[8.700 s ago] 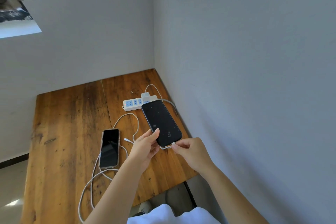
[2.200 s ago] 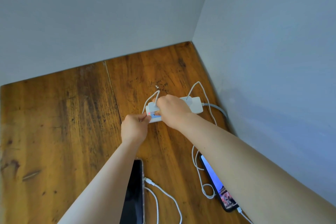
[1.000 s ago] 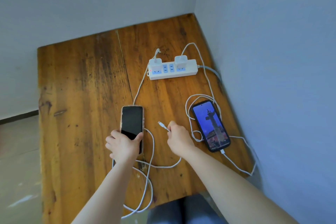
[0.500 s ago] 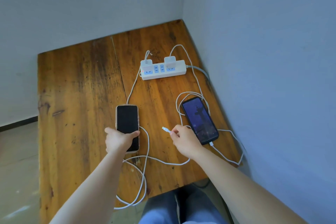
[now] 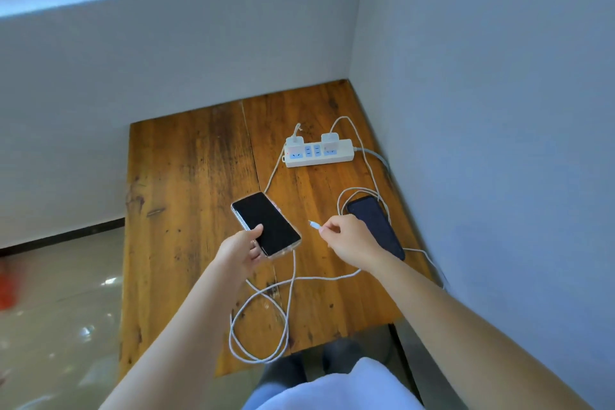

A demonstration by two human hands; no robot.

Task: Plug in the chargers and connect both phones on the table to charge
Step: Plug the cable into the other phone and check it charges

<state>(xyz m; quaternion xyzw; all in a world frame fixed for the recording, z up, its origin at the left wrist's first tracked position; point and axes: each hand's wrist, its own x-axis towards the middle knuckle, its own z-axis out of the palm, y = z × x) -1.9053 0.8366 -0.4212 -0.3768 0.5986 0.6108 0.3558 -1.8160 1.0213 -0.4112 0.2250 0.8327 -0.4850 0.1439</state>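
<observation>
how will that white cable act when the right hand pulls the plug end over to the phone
The white cable probably behaves floppy: it lies in loose loops and hangs off the table edge. It looks light, so the right hand should lift it easily. The slack will likely drag and could snag near the phone in the left hand.

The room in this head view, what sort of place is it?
Probably a plain room in a home or small office, in a corner. A worn wooden table sits against bare pale walls, a power strip lies on it, and the floor is glossy tile.
</observation>
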